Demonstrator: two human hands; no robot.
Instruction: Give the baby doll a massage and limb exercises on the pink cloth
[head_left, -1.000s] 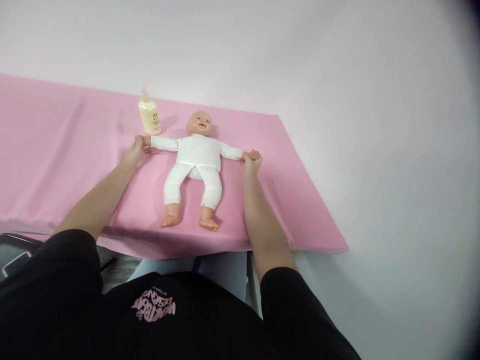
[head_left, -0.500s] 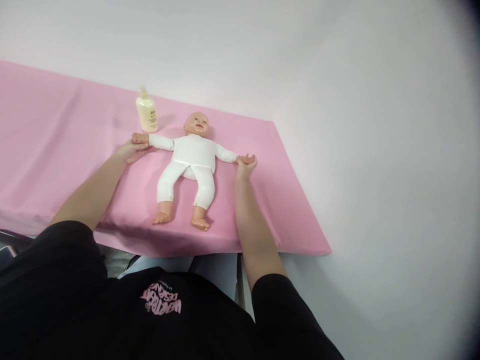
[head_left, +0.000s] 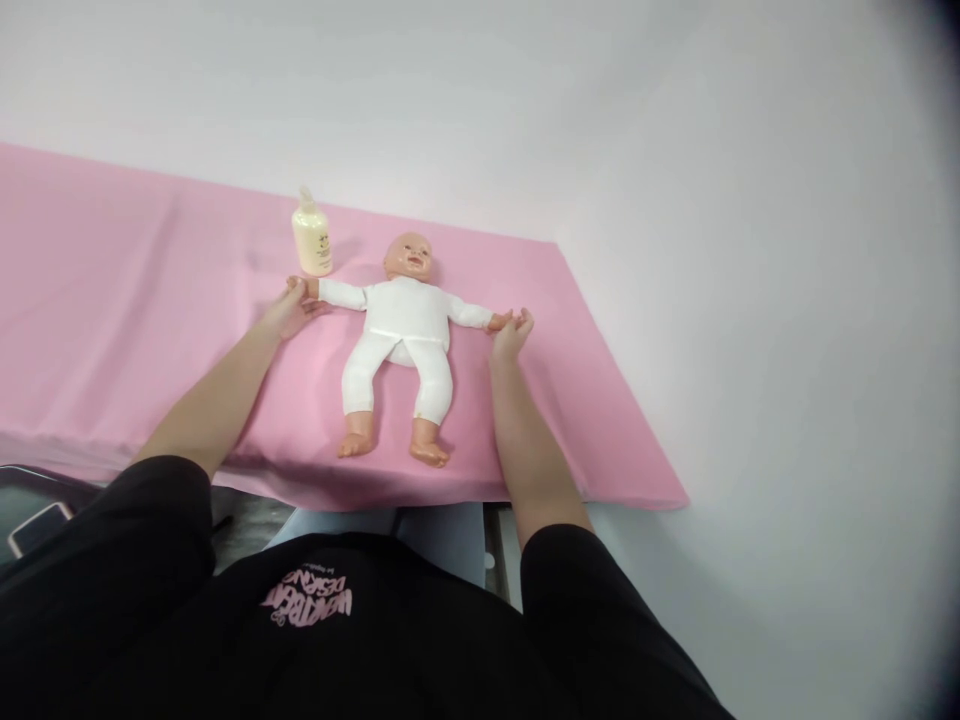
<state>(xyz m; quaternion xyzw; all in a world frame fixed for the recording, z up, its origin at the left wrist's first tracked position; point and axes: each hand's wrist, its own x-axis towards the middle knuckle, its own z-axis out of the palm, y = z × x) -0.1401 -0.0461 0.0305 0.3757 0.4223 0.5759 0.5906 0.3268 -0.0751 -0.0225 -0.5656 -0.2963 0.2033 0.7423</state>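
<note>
A baby doll [head_left: 401,322] in a white suit lies on its back on a pink cloth [head_left: 112,300], arms spread wide and feet toward me. My left hand [head_left: 289,310] grips the doll's hand on the left side. My right hand [head_left: 510,333] holds the doll's other hand at the right. A cream pump bottle [head_left: 312,237] stands upright just beyond my left hand, near the doll's head.
The pink cloth's right edge [head_left: 622,400] and front edge fall away to a pale surface. A phone [head_left: 34,528] lies on a dark surface at the lower left, below the cloth's front edge. A white wall rises behind.
Both hands stay on the doll's hands. The doll's arms are stretched a little straighter than half a second ago; the view has shifted slightly.
</note>
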